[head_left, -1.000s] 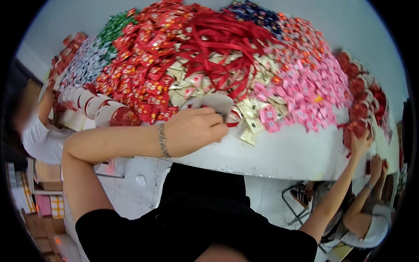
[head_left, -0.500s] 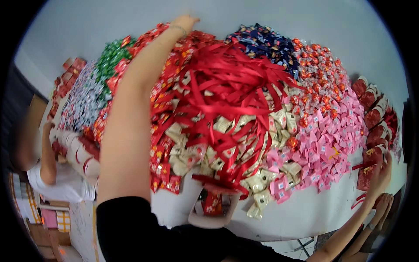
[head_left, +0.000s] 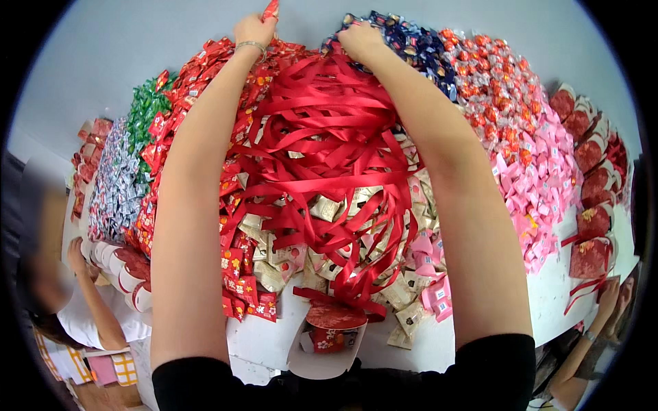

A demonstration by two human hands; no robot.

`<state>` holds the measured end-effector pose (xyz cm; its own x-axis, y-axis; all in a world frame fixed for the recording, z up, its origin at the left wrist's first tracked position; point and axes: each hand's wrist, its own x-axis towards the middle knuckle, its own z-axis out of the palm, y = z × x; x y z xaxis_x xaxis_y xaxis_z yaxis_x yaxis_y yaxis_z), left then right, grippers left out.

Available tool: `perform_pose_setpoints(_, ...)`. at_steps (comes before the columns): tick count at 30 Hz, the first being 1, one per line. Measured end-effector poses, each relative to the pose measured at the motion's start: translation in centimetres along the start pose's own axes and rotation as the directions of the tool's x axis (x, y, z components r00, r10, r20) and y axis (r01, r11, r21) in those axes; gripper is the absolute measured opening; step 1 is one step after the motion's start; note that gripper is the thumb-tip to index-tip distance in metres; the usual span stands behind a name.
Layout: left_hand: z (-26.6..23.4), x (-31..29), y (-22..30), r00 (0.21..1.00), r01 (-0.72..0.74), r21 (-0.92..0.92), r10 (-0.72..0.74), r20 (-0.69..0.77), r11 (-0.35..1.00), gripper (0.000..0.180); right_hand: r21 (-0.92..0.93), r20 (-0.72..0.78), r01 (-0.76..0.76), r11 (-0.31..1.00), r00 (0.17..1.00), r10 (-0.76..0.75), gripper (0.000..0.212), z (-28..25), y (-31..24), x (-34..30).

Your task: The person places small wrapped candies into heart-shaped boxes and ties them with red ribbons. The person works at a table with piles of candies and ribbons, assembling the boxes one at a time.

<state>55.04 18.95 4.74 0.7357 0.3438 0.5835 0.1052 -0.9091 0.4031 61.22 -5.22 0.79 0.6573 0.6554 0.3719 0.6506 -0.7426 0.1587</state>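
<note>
At the far edge of the table, my left hand [head_left: 256, 29] is closed on a red candy packet [head_left: 271, 9], which sticks up from the fingers. It is above the heap of red wrapped candies [head_left: 212, 68]. My right hand [head_left: 361, 40] is curled at the near-left side of the dark blue wrapped candies [head_left: 418, 51]; whatever its fingers hold is hidden. Between my forearms lies a tangled pile of red ribbons [head_left: 329, 137], over cream packets [head_left: 271, 274]. Close to my body stands an open white box [head_left: 312, 363] with a red lid flap and red packets inside.
Orange-red candies [head_left: 490, 89] and pink packets [head_left: 541, 178] lie to the right, beside a row of red boxes [head_left: 595, 222]. Green [head_left: 145, 113] and silvery-blue candies [head_left: 116, 178] lie left, near white cups or boxes [head_left: 130, 274]. People work at both sides.
My right hand has gone from the red boxes at the right to the dark blue candies. My left hand has shifted slightly left and now holds a red packet.
</note>
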Motion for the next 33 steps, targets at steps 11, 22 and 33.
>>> perform_pose_setpoints(11, 3.5, -2.0, 12.3, 0.835, 0.205, -0.768, 0.302, 0.461, 0.606, 0.046, 0.837, -0.085, -0.111, 0.536, 0.941, 0.328, 0.038, -5.1, 4.9, -0.4)
perform_pose_setpoints(22, 7.2, -5.9, 17.6, 0.708, 0.704, -0.709, -0.118, 0.696, 0.044, 0.019, 0.035, 0.133, -0.097, 0.995, 0.987, 0.091, 0.046, 1.6, 18.8, -9.6)
perform_pose_setpoints(33, 6.7, -9.7, 26.1, 0.757, 0.461, -0.789, 0.284, 0.588, 0.406, 0.026, 0.729, 0.074, -0.151, 0.667, 0.987, 0.142, 0.025, -10.4, 12.6, -14.0)
